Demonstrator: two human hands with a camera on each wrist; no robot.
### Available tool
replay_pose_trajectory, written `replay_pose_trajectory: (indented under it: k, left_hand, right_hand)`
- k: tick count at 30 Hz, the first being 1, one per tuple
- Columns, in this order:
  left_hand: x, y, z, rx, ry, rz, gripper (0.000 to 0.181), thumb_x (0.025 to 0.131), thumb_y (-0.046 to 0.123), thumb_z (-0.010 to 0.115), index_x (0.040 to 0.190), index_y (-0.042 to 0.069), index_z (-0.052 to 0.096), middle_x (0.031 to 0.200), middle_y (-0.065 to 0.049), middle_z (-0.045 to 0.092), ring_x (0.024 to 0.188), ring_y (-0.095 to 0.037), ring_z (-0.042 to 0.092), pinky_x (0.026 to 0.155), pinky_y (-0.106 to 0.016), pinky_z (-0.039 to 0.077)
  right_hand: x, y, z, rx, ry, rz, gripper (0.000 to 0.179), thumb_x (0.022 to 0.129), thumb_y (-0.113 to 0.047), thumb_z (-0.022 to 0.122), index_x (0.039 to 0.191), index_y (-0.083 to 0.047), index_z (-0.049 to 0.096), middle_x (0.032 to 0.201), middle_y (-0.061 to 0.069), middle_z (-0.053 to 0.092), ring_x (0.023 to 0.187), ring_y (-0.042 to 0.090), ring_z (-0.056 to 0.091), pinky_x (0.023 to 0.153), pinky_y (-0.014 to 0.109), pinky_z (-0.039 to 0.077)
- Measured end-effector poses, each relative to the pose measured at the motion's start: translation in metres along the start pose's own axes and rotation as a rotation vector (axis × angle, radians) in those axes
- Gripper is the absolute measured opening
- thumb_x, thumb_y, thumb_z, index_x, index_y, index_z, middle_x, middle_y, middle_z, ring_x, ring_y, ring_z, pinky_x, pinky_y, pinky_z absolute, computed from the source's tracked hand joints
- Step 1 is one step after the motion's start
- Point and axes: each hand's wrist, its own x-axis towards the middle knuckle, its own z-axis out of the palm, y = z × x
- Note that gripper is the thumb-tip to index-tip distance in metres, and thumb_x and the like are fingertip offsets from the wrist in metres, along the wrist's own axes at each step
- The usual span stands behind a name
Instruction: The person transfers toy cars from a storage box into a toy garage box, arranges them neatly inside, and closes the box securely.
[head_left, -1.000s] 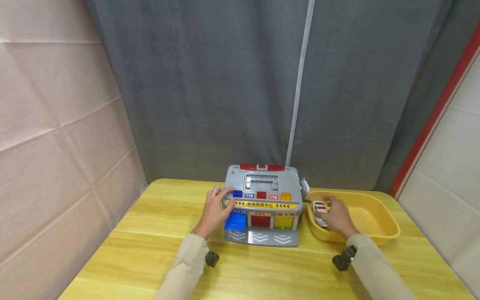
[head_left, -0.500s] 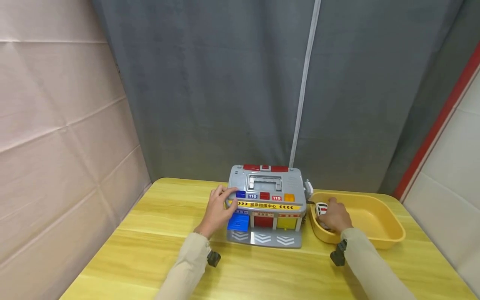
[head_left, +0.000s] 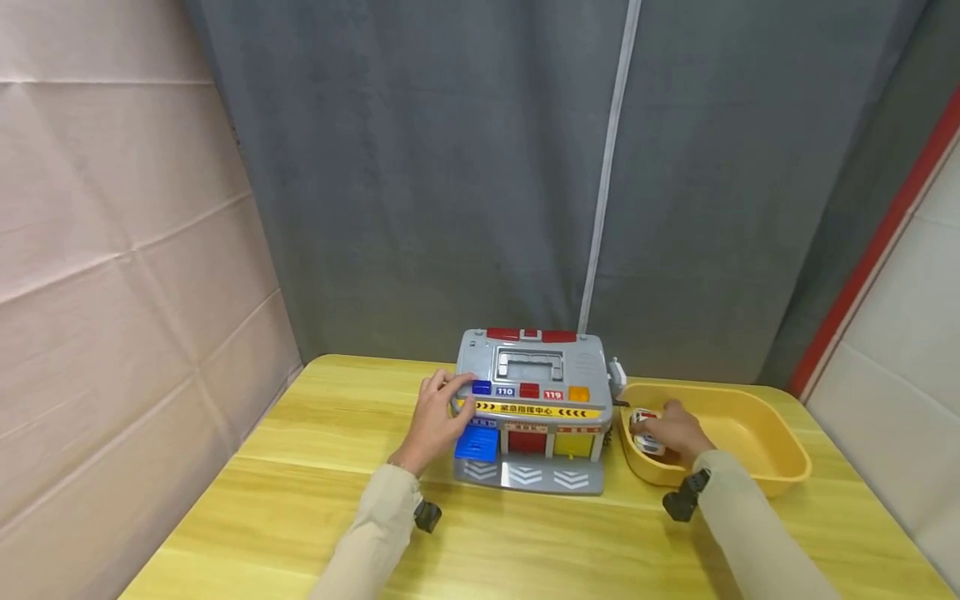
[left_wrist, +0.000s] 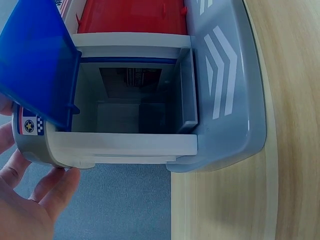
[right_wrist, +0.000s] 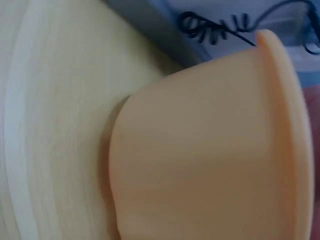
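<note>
The grey toy rescue station (head_left: 585, 358) stands on the table, its blue door (head_left: 477, 443) raised. My left hand (head_left: 435, 419) holds the left front corner of its roof. In the left wrist view, several fingers (left_wrist: 62, 192) lie at the roof's edge beside the lifted blue door (left_wrist: 37, 60), and the bay behind it (left_wrist: 120, 117) is open to view. Inside the left end of the yellow basin (head_left: 757, 442), my right hand (head_left: 678, 433) grips a white toy car (head_left: 648, 444) with red markings, thumb across it. The right wrist view shows mostly the basin's outer wall (right_wrist: 200, 150).
A red door (head_left: 527, 442) and a yellow door (head_left: 573, 445) are down on the station's front. A black coiled cord (right_wrist: 200, 25) hangs at the station's side, close to the basin. A grey curtain (head_left: 435, 183) hangs behind the table (head_left: 300, 500).
My right hand has shifted on the toy car, and more of the car's near end now shows below the thumb. The left hand stays on the station; the head view has shifted slightly.
</note>
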Motion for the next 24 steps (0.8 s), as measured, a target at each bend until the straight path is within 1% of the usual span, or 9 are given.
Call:
replay_pose_trajectory:
  k: [3, 5, 7, 11, 14, 18, 20, 21, 24]
  left_hand:
    - [-0.001, 0.0, 0.0, -0.001, -0.002, 0.006, 0.034, 0.095, 0.025, 0.064, 0.127, 0.018, 0.068, 0.102, -0.001, 0.05, 0.1, -0.018, 0.041, 0.082, -0.031, 0.038]
    - [-0.001, 0.0, 0.0, -0.002, 0.0, 0.015, 0.033, 0.095, 0.025, 0.064, 0.127, 0.017, 0.068, 0.102, -0.002, 0.05, 0.099, -0.017, 0.041, 0.082, -0.031, 0.038]
    - [-0.001, -0.001, 0.0, -0.004, 0.003, 0.021, 0.034, 0.095, 0.024, 0.064, 0.127, 0.017, 0.068, 0.102, -0.002, 0.05, 0.099, -0.017, 0.041, 0.082, -0.03, 0.037]
    - [-0.001, -0.001, -0.001, -0.005, 0.012, 0.02, 0.033, 0.095, 0.024, 0.065, 0.127, 0.017, 0.068, 0.101, -0.002, 0.05, 0.099, -0.017, 0.041, 0.081, -0.03, 0.037]
    - [0.0, -0.001, -0.001, -0.011, 0.012, 0.02, 0.033, 0.095, 0.024, 0.064, 0.127, 0.017, 0.068, 0.102, -0.002, 0.05, 0.099, -0.018, 0.041, 0.081, -0.031, 0.037]
    - [-0.001, -0.001, -0.001, -0.007, 0.004, 0.018, 0.034, 0.095, 0.025, 0.064, 0.128, 0.018, 0.068, 0.103, -0.001, 0.05, 0.099, -0.017, 0.041, 0.081, -0.03, 0.037]
    - [-0.001, -0.002, 0.0, -0.002, 0.003, 0.013, 0.033, 0.095, 0.025, 0.063, 0.128, 0.018, 0.068, 0.103, -0.001, 0.05, 0.1, -0.017, 0.041, 0.08, -0.03, 0.037]
    - [-0.001, -0.002, 0.0, 0.0, 0.004, 0.013, 0.033, 0.095, 0.025, 0.063, 0.128, 0.018, 0.068, 0.103, -0.001, 0.05, 0.1, -0.017, 0.041, 0.08, -0.03, 0.038]
    - [-0.001, -0.001, -0.001, -0.011, 0.003, 0.012, 0.034, 0.095, 0.025, 0.064, 0.128, 0.018, 0.068, 0.103, -0.002, 0.05, 0.101, -0.018, 0.042, 0.082, -0.032, 0.038]
  right_hand:
    - [-0.001, 0.004, -0.002, 0.169, -0.051, 0.047, 0.074, 0.09, -0.021, 0.067, 0.137, 0.016, 0.023, 0.112, 0.026, 0.049, 0.077, 0.018, 0.061, 0.062, 0.025, 0.056]
    - [-0.002, 0.005, -0.004, 0.248, -0.077, 0.065, 0.061, 0.093, -0.02, 0.063, 0.13, 0.015, 0.03, 0.105, 0.02, 0.05, 0.067, 0.012, 0.059, 0.058, 0.023, 0.055]
    - [-0.002, 0.005, -0.006, 0.318, -0.105, 0.077, 0.05, 0.097, -0.018, 0.059, 0.127, 0.013, 0.034, 0.1, 0.014, 0.051, 0.062, 0.009, 0.059, 0.057, 0.021, 0.055]
    - [-0.001, 0.004, -0.012, 0.392, -0.15, 0.085, 0.05, 0.1, -0.014, 0.052, 0.134, 0.016, 0.033, 0.1, 0.012, 0.055, 0.074, 0.013, 0.064, 0.065, 0.023, 0.058]
    - [-0.001, 0.005, -0.014, 0.421, -0.157, 0.087, 0.052, 0.098, -0.009, 0.05, 0.137, 0.018, 0.029, 0.101, 0.014, 0.057, 0.08, 0.015, 0.064, 0.07, 0.024, 0.059]
    - [-0.003, 0.006, -0.016, 0.482, -0.172, 0.068, 0.064, 0.095, -0.002, 0.053, 0.147, 0.014, 0.019, 0.114, 0.02, 0.052, 0.084, 0.016, 0.063, 0.074, 0.026, 0.06]
    - [-0.005, 0.006, -0.017, 0.527, -0.182, 0.038, 0.065, 0.094, 0.002, 0.053, 0.148, 0.01, 0.017, 0.12, 0.024, 0.046, 0.086, 0.017, 0.062, 0.076, 0.028, 0.061]
    - [-0.006, 0.006, -0.017, 0.551, -0.185, 0.021, 0.063, 0.094, 0.004, 0.053, 0.146, 0.008, 0.019, 0.123, 0.026, 0.044, 0.087, 0.017, 0.062, 0.076, 0.029, 0.061]
    - [-0.009, 0.007, -0.02, 0.602, -0.191, -0.029, 0.043, 0.094, 0.008, 0.051, 0.133, 0.005, 0.034, 0.129, 0.029, 0.038, 0.089, 0.019, 0.061, 0.078, 0.033, 0.062]
